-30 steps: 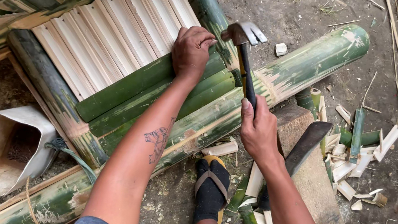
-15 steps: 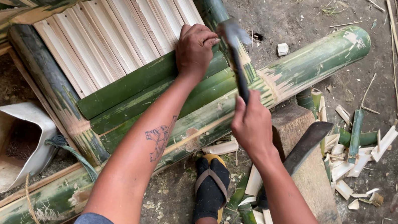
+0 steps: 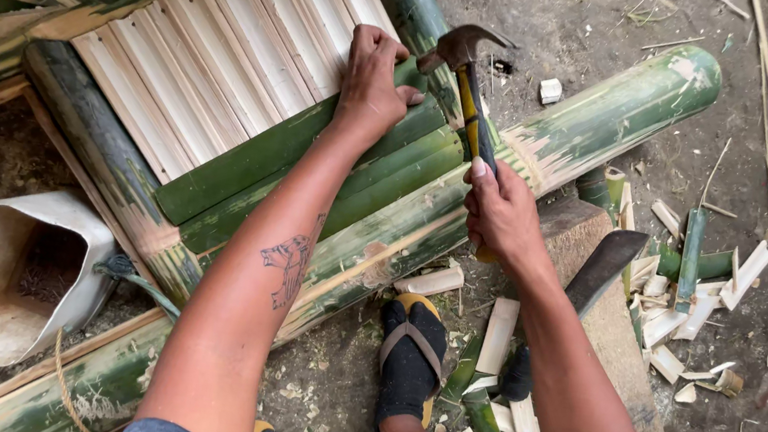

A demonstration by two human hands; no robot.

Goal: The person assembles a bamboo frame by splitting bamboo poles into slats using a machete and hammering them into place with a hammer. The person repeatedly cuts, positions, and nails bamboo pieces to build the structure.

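My right hand grips the yellow-and-black handle of a claw hammer, whose steel head hangs just above the upper end of a green bamboo slat. My left hand presses down on that slat's end, fingers curled, beside the hammer head. The slat lies with other green half-round slats and pale split slats across a thick green bamboo pole of a frame.
A machete rests on a wooden block at right. Cut bamboo pieces litter the dirt ground. A cut white plastic container sits at left. My sandalled foot stands below the frame.
The hammer swung down towards the slat end half a second ago and is now lifted back up a little. My left hand stayed pressed on the slat.
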